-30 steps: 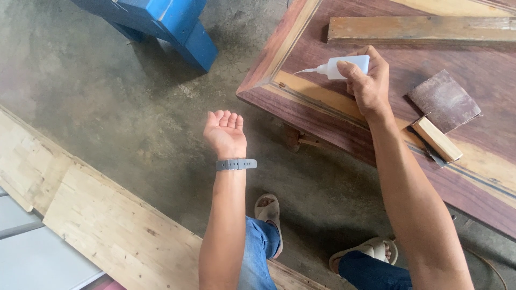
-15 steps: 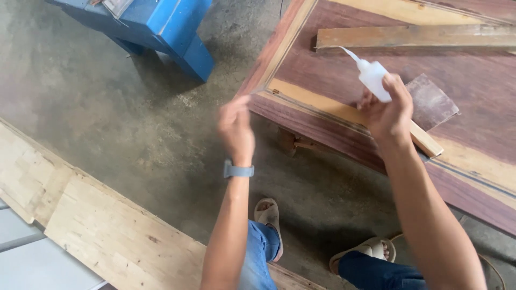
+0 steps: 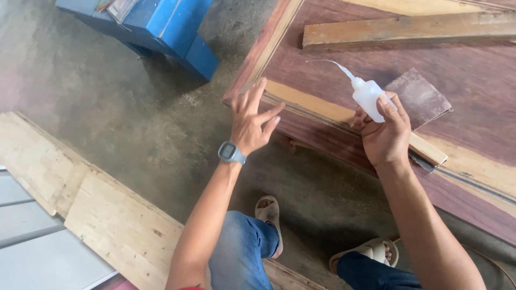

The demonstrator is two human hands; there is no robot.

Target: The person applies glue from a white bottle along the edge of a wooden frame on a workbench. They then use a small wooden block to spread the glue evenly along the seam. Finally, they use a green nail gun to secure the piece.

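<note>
The big reddish-brown wooden panel [image 3: 457,80] fills the upper right of your view, lying low over the concrete floor [image 3: 107,107], with a pale strip [image 3: 322,110] running along its near edge and a long plank [image 3: 408,29] lying across its far part. Off to the upper left stands a blue box [image 3: 161,27], and pale boards [image 3: 107,215] lie on the floor at the lower left. A dark square sheet, which looks like sandpaper [image 3: 422,96], rests on the panel just beside your right hand.

Your right hand [image 3: 384,137] is closed around a small white squeeze bottle [image 3: 368,96], its long thin nozzle [image 3: 328,63] arching up and to the left over the panel. Your left hand [image 3: 252,121], with a grey watch [image 3: 231,153] on the wrist, is empty, fingers spread, hovering at the panel's near corner and perhaps brushing its edge; I cannot tell for sure.

This looks like the step of getting ready to lay glue along the pale strip. The nozzle tip is still above the wood, so you would need to tilt it down to the joint line, steady the panel edge with your free hand, and squeeze gently.
</note>
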